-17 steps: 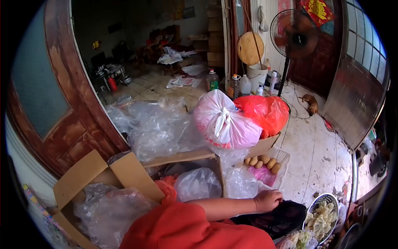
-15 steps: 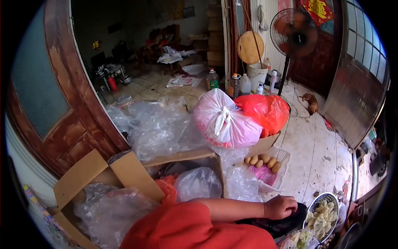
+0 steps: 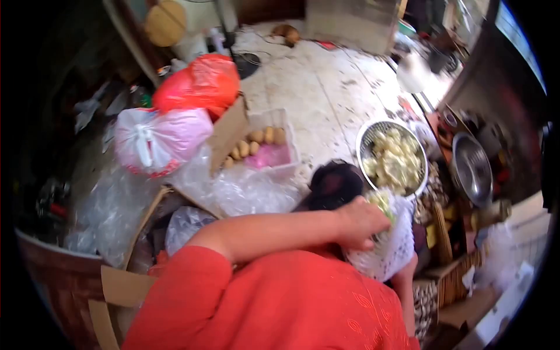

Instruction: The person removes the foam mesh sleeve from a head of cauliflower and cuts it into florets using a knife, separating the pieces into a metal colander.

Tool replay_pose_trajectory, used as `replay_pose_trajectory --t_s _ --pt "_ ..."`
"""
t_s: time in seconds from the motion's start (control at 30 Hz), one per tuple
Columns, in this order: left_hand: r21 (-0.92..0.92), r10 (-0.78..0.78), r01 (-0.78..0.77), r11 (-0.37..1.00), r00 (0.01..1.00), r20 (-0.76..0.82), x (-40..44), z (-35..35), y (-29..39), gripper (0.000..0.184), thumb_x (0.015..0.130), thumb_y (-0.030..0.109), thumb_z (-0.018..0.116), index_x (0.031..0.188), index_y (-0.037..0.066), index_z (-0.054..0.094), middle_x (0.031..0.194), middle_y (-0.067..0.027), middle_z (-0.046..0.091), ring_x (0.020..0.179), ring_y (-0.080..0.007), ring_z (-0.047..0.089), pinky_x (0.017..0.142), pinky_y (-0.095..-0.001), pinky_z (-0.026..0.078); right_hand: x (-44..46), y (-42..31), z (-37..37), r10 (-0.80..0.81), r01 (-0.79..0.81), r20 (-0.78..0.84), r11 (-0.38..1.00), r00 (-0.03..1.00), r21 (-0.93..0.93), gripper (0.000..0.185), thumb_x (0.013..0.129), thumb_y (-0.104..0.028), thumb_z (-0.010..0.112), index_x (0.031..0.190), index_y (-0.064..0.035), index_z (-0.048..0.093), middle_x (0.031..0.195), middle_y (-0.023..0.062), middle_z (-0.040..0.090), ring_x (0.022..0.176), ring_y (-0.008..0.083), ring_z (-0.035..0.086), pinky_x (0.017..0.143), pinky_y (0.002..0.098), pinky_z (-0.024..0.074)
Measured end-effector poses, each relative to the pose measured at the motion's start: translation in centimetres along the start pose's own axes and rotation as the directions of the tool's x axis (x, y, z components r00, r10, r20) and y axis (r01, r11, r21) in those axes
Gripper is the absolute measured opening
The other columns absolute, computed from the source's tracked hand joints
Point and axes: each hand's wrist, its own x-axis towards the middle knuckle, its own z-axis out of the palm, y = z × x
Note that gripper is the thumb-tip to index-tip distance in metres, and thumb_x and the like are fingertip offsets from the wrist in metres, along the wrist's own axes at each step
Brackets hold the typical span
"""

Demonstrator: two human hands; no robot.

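Note:
A white perforated plastic basket [image 3: 398, 236] is tilted on my lap, with pale green-white vegetable pieces [image 3: 380, 202] at its upper left. My right hand [image 3: 405, 267] grips its lower right side, the fingers partly hidden behind it. Over the basket's left part is my left hand [image 3: 363, 223], its fingers curled and blurred; whatever they may hold is hidden. Just beyond the basket stands a metal colander [image 3: 360, 150] full of pale pieces that look like cauliflower [image 3: 394, 158].
Left of the colander, a white crate [image 3: 293, 140] holds several brown potato-like vegetables [image 3: 256, 137]. Tied pink-white [image 3: 175, 131] and red [image 3: 201, 87] bags sit at left among clear plastic and cardboard boxes. A steel basin [image 3: 472, 169] stands at right. A small brown animal [image 3: 286, 35] lies on the far floor.
My view has swung right and down. My left hand has moved from beside the colander to the white basket. My right hand and more of the basket have come into sight.

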Motion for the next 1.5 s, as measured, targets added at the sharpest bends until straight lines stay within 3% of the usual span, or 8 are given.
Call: replay_pose_trajectory --t_s 0.2,0.4,0.5,0.77,0.87,0.93,1.33,1.5 --pt "-0.497 -0.097 0.027 0.868 0.988 -0.117 -1.3 -0.5 -1.4 0.038 0.079 0.005 0.064 0.116 0.002 0.061 0.104 -0.0107 0.07 0.098 -0.0219 0.068 0.087 -0.0338 0.052 -1.8 0.1 -0.2 0.044 -0.045 -0.009 0.98 0.999 -0.195 0.035 0.073 -0.017 0.079 0.101 -0.001 0.066 0.089 0.0082 0.071 0.079 0.0142 0.065 0.075 0.03 0.0513" --pt "-0.486 -0.277 0.214 0.847 0.959 -0.061 1.4 -3.2 1.9 0.041 0.077 0.01 0.067 0.116 0.0 0.061 0.105 -0.0127 0.069 0.096 -0.0237 0.068 0.087 -0.0332 0.052 -1.7 -0.6 -0.4 0.11 -0.114 -0.05 0.99 0.993 -0.086 0.041 0.068 -0.023 0.082 0.097 0.0002 0.066 0.084 0.0113 0.067 0.075 0.0173 0.065 0.07 0.031 0.0507" --pt "-0.146 -0.164 0.172 0.974 0.984 0.066 2.8 -0.5 1.9 0.067 0.07 0.037 0.074 0.118 -0.005 0.057 0.11 -0.0251 0.063 0.104 -0.0346 0.065 0.088 -0.046 0.053 -1.7 -1.0 -0.3 0.109 -0.11 -0.051 0.994 0.993 -0.026 0.039 0.069 -0.021 0.082 0.097 0.0005 0.066 0.083 0.0096 0.067 0.075 0.0137 0.064 0.069 0.0302 0.0503" --pt "0.153 -0.357 0.327 0.933 0.895 0.266 4.4 0.5 5.3 0.071 0.071 0.038 0.076 0.126 0.0 0.054 0.12 -0.0259 0.047 0.104 -0.0414 0.062 0.091 -0.0452 0.054 -1.7 -1.2 -1.2 0.114 -0.114 0.025 0.993 0.993 -0.023 0.037 0.073 -0.018 0.079 0.103 -0.0002 0.066 0.09 0.0092 0.07 0.079 0.0154 0.066 0.073 0.0292 0.0508" --pt "0.137 -0.387 0.363 0.922 0.884 0.261 4.9 0.3 5.5 0.07 0.071 0.036 0.074 0.128 0.0 0.053 0.12 -0.0257 0.048 0.105 -0.0407 0.062 0.091 -0.0442 0.054 -2.2 0.1 -1.1 0.349 -0.246 -0.041 0.735 0.936 0.631 0.027 0.083 -0.007 0.071 0.108 -0.0017 0.062 0.094 0.0069 0.069 0.082 0.0122 0.064 0.075 0.0289 0.0524" --pt "0.117 -0.391 0.373 0.92 0.883 0.261 4.9 0.1 5.4 0.069 0.072 0.035 0.074 0.129 0.001 0.054 0.12 -0.0254 0.048 0.106 -0.0403 0.062 0.092 -0.0436 0.053 -3.1 1.0 -3.7 0.405 -0.327 0.09 0.567 0.91 0.756 0.017 0.085 -0.007 0.068 0.101 -0.0031 0.062 0.089 0.0057 0.067 0.07 0.0116 0.061 0.065 0.0266 0.0503" --pt "-0.099 -0.273 0.291 0.952 0.949 0.156 4.2 0.6 2.7 0.047 0.081 0.03 0.068 0.122 0.008 0.063 0.117 -0.0223 0.053 0.106 -0.0385 0.061 0.094 -0.0445 0.05 -3.2 -6.6 -2.0 0.358 -0.342 0.142 0.591 0.923 0.731 0.031 0.079 -0.004 0.079 0.093 -0.0069 0.052 0.066 -0.001 0.052 0.046 0.0065 0.049 0.038 0.0219 0.0304" --pt "-0.458 -0.308 0.324 0.828 0.945 0.113 3.3 -0.2 1.2 0.029 0.087 0.016 0.067 0.11 0.0 0.062 0.114 -0.0144 0.063 0.098 -0.021 0.062 0.089 -0.032 0.049 -1.2 -7.0 -2.1 0.39 -0.377 0.15 0.608 0.908 0.699 0.025 0.083 -0.009 0.077 0.093 -0.0066 0.054 0.067 0.0002 0.054 0.047 0.0084 0.051 0.039 0.0226 0.0342"
